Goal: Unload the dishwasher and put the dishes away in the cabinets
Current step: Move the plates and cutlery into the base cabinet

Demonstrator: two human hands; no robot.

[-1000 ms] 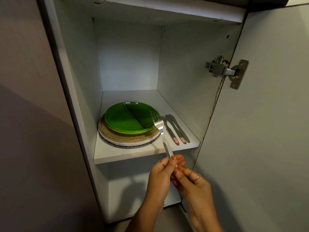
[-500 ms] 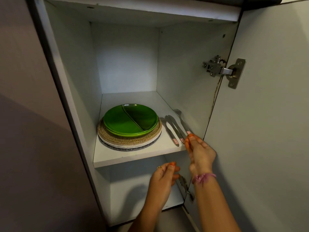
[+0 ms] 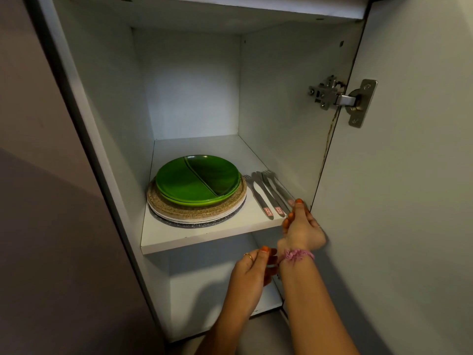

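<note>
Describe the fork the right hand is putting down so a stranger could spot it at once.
Inside the open cabinet, look at the shelf holding the plate stack. Right of the plates lies a row of cutlery. The fork is the rightmost piece, nearest the side wall, its handle under the right hand.

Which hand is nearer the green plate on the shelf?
Right. The right hand is at the shelf's front right corner, beside the cutlery right of the green plate; the left hand hangs below the shelf.

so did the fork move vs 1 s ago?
Yes. The fork went from held in front of the shelf edge to lying on it, right of the knives; the right hand pinches its handle.
</note>
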